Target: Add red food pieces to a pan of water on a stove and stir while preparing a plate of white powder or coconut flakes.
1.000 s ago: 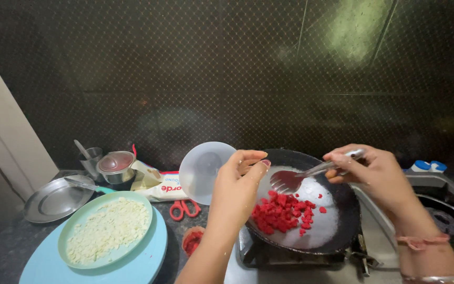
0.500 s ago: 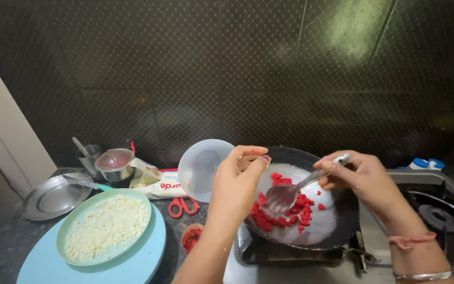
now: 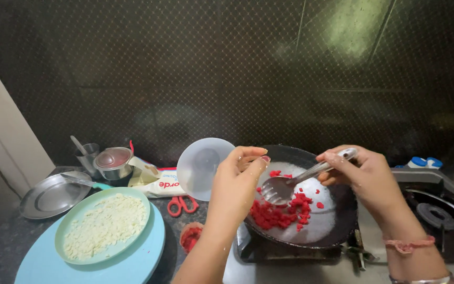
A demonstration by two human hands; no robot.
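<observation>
— What is held over the black pan on the stove?
— A metal spoon is gripped by the right hand above red pieces; a clear round lid is pinched by the left hand at the pan's left rim.

Blue plate cut off below
</observation>
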